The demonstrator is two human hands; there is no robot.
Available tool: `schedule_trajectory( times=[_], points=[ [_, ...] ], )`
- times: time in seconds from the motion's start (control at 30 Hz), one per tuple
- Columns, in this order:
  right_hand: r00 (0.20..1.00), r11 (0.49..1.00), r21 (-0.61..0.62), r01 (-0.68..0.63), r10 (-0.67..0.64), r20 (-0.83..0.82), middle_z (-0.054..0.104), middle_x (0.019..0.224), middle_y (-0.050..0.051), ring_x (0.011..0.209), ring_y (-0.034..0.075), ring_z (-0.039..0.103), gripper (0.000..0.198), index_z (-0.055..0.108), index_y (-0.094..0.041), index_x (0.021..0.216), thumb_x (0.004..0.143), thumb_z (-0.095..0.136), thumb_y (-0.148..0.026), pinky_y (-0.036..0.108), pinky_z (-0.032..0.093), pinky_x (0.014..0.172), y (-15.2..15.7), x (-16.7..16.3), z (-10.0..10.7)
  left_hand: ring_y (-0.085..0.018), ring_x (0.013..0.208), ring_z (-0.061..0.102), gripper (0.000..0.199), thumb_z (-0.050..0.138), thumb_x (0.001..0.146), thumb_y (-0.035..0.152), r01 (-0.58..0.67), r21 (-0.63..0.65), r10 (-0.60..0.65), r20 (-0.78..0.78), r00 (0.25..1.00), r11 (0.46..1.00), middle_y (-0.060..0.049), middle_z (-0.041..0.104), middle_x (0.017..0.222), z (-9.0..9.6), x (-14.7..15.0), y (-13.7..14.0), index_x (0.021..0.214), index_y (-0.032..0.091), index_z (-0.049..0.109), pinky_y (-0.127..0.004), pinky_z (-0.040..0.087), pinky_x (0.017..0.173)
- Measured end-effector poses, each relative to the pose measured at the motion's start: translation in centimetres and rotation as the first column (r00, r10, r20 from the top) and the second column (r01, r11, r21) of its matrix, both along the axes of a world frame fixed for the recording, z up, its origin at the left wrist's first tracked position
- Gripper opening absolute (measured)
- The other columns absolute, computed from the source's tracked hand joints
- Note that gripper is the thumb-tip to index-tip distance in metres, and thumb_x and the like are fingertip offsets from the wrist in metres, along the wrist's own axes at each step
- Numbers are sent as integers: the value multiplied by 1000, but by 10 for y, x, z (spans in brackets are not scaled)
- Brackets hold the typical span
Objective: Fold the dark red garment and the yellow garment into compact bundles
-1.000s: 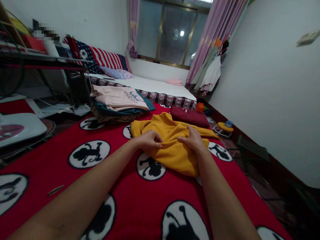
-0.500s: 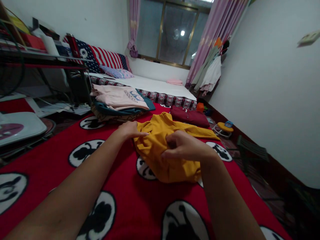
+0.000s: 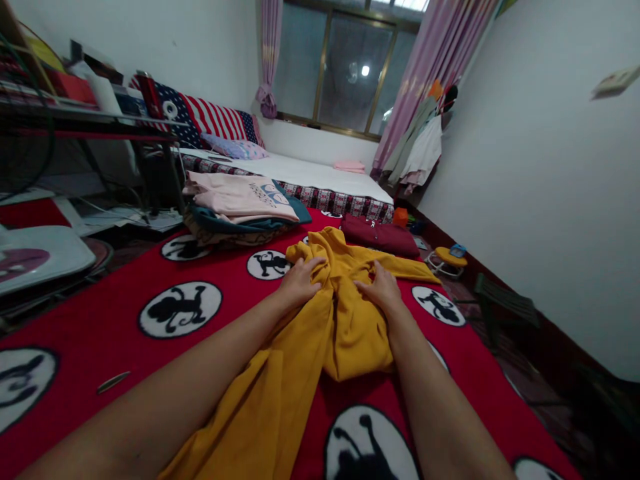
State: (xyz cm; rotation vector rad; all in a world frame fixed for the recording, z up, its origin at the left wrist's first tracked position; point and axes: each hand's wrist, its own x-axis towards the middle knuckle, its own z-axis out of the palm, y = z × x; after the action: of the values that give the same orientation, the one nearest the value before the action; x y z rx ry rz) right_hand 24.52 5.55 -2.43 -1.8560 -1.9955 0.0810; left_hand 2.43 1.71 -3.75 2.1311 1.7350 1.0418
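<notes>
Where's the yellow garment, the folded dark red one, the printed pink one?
Yellow garment (image 3: 356, 333), head view: bunched part.
Dark red garment (image 3: 383, 238), head view: upper face.
Pink garment (image 3: 231, 197), head view: plain cloth beside lettering.

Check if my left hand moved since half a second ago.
Yes: judged against the pink top, your left hand moved right and slightly toward you.

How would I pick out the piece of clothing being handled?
Find the red blanket with black figures in white circles. On it, a rumpled garment lies under the left hand and the right hand. It is the bright yellow one, trailing toward the person; beyond it, the dark red garment is folded and the clothes stack has pale pink on top.
</notes>
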Motion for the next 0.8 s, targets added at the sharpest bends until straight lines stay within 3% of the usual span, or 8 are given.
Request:
schedule_trajectory(
  times=[0.1,0.2,0.3,0.4,0.47,0.53,0.7,0.8],
  points=[
    [982,961,-219,-169,146,-115,69,90,6,74,17,62,39,66,-14,113,78,62,-30,24,44,65,-8,-2,15,-23,98,62,51,59,66,6,105,13,-105,83,991,994,-6,65,104,1,0,2,116,20,63,-33,47,91],
    [869,745,-449,-494,436,-234,62,64,0,53,10,50,28,72,-11,82,79,62,-37,21,34,50,-27,-3,54,-19,89,62,44,55,60,4,274,-32,-255,280,926,961,-3,66,95,3,-6,3,101,18,64,-29,48,82],
    [759,578,-491,-651,505,-412,63,65,1,54,10,49,45,72,-12,80,79,61,-55,21,35,50,-46,1,87,-14,76,60,36,54,56,7,544,-138,-399,538,743,828,0,64,83,5,-12,2,90,16,61,-23,46,69],
    [829,751,-384,-537,386,-405,71,90,7,74,17,62,50,71,-14,102,76,65,-56,24,45,63,-47,9,89,-11,70,56,36,52,53,8,677,-225,-421,636,647,701,1,62,79,12,-17,-1,87,14,60,-20,41,64],
    [936,897,-303,-322,254,-244,69,110,11,92,23,63,65,64,-16,120,67,76,-49,28,48,74,-38,14,75,-11,68,54,40,50,51,8,669,-290,-396,623,675,685,1,61,78,18,-21,-3,89,14,61,-19,39,61],
    [985,942,-290,-168,149,-85,66,119,14,103,27,62,78,58,-16,128,60,82,-42,30,48,80,-26,19,59,-11,67,54,43,48,50,8,640,-353,-372,586,720,683,2,61,78,24,-24,-2,90,15,61,-19,38,59],
    [954,855,-459,-239,294,50,73,90,7,86,22,65,20,73,-15,87,69,70,-23,24,45,67,-23,18,55,-12,69,53,38,50,49,8,612,-463,-399,479,782,642,2,60,79,38,-32,-5,85,15,62,-19,39,59],
    [905,739,-556,-381,421,-60,68,68,2,66,16,61,8,71,-15,71,67,68,-22,22,41,55,-39,15,76,-11,69,53,32,57,53,10,764,-505,-534,550,643,400,2,60,80,46,-32,-23,84,16,62,-19,40,60]
  ],
)
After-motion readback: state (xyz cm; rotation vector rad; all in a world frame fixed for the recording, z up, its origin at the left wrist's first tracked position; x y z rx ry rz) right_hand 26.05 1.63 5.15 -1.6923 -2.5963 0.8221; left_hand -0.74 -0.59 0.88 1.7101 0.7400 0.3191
